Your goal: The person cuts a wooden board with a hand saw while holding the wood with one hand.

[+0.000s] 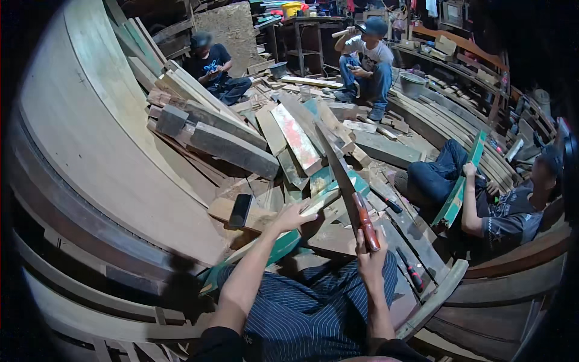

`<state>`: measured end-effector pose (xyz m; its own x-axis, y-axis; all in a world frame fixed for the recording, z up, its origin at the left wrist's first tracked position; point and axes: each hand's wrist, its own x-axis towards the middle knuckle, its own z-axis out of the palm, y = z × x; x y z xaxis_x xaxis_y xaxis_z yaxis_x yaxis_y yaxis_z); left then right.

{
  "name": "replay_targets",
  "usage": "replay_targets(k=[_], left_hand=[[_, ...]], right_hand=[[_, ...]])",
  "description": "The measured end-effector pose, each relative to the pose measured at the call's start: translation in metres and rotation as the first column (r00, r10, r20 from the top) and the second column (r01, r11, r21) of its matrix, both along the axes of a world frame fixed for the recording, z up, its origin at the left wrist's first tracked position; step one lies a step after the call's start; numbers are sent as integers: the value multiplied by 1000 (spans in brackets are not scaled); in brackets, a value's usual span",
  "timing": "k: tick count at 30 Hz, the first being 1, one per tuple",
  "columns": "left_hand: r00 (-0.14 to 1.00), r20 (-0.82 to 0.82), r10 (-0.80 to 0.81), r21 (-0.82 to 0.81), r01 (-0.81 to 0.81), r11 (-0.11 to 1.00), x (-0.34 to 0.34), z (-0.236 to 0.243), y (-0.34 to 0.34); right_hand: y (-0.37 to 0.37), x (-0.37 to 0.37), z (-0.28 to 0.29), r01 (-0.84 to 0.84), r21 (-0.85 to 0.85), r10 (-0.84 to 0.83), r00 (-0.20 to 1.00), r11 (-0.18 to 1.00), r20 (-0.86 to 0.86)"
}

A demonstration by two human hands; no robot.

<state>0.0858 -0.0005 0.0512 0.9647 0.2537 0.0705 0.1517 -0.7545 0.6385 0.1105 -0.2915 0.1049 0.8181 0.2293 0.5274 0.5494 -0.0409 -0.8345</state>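
Observation:
My left hand [292, 218] grips a cream-edged green wooden piece [322, 199] that slants across in front of my lap. My right hand [370, 253] is closed on the reddish wooden handle of a long-bladed knife [339, 172], its blade pointing up and away from me beside that piece. A black phone [240, 211] lies on a wood block just left of my left hand. Two black-handled tools lie to the right, one [391, 204] beyond the knife handle and another with red on its grip [414, 274] by my right knee.
A pile of offcuts and beams [223, 145] fills the middle. Large curved boards [96, 151] line the left. A co-worker sits back left [214, 72], another squats behind the pile [368, 66], and a third at right [500, 211] holds a green plank [458, 187]. Stacked slats [476, 151] run along the right.

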Motion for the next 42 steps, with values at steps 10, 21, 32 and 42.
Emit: replay_targets(k=[10, 21, 32, 42], left_hand=[[989, -54, -141, -48, 139, 989, 6, 15, 18], [992, -105, -66, -175, 47, 983, 1, 17, 8], [1000, -15, 20, -164, -22, 986, -1, 2, 10], [992, -129, 11, -150, -31, 988, -5, 33, -7]], right_hand=[[10, 0, 3, 10, -47, -11, 1000, 999, -21], [14, -10, -5, 39, -41, -43, 995, 998, -90], [12, -8, -18, 31, -36, -34, 994, 999, -107], [-3, -7, -32, 35, -63, -43, 991, 997, -127]])
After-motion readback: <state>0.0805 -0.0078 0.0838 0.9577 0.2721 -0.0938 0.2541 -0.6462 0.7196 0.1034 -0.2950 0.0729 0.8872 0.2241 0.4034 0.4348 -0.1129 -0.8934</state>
